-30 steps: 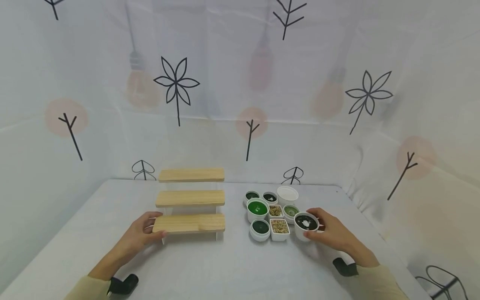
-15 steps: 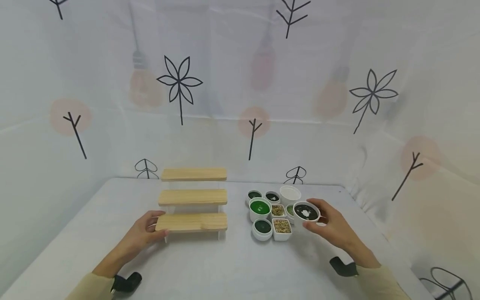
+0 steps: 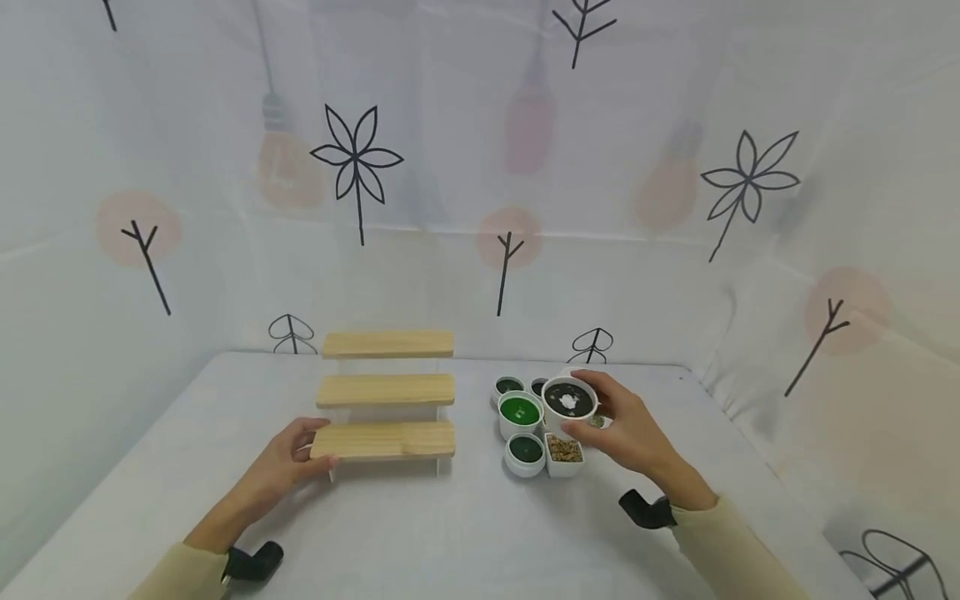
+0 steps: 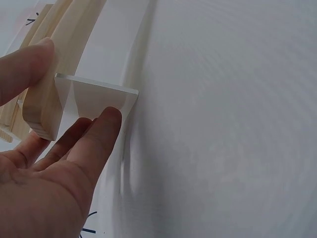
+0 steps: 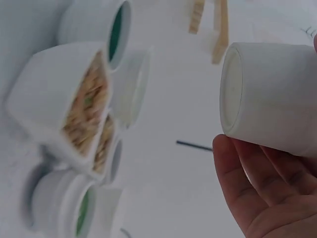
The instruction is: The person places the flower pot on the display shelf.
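A three-tier stand with pale wooden planks (image 3: 382,442) and clear side panels stands left of the middle in the head view. My left hand (image 3: 277,468) grips the left end of its lowest plank. In the left wrist view the thumb lies on the wood (image 4: 74,44), with a fingertip at the clear side panel (image 4: 96,96). My right hand (image 3: 630,423) holds up a white cup (image 3: 557,427) with black contents and a white patch in the middle. The right wrist view shows the cup's base (image 5: 231,91) tilted into sight, fingers along its side.
Below and behind the raised cup, several small white vessels cluster on the white table (image 3: 420,542): a bright green bowl (image 3: 519,432), a dark green bowl (image 3: 524,469), and a square dish (image 3: 564,471) of grainy food. The cup partly hides others. A patterned cloth (image 3: 450,167) hangs behind.
My right hand has lifted the white cup from the table at the cluster's right side and carried it left over the other vessels. The left hand stays on the stand.
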`<action>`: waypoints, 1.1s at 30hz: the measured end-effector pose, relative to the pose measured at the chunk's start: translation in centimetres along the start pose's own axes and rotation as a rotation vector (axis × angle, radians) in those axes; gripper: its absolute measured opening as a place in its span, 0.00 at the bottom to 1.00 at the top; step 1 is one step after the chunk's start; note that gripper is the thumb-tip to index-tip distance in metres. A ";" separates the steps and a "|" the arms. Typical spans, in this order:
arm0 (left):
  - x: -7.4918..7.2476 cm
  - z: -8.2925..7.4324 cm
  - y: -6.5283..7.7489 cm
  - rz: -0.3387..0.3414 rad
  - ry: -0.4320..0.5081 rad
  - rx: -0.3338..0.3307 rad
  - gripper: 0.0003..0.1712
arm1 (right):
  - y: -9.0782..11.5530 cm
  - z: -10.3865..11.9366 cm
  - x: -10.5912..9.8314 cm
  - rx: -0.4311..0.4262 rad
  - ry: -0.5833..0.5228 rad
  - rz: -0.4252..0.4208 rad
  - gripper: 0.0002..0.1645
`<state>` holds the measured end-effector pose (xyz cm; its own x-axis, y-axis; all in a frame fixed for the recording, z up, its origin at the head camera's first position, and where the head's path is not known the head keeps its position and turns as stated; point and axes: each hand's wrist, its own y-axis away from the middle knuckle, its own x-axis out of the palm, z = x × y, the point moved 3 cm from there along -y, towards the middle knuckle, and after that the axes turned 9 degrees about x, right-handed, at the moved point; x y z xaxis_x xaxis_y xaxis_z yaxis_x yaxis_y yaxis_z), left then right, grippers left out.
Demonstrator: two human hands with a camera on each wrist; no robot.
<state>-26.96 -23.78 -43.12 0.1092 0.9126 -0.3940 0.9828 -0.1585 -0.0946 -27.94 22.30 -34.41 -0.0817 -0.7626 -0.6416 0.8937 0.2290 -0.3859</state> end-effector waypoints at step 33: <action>-0.2 0.0 -0.2 0.014 0.000 -0.010 0.45 | -12.4 10.2 9.0 -0.100 -0.215 0.141 0.39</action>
<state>-27.20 -23.96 -43.03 0.1232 0.9103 -0.3952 0.9827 -0.1675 -0.0796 -35.26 6.48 -28.66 0.1456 -0.8273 -0.5426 0.8405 0.3927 -0.3733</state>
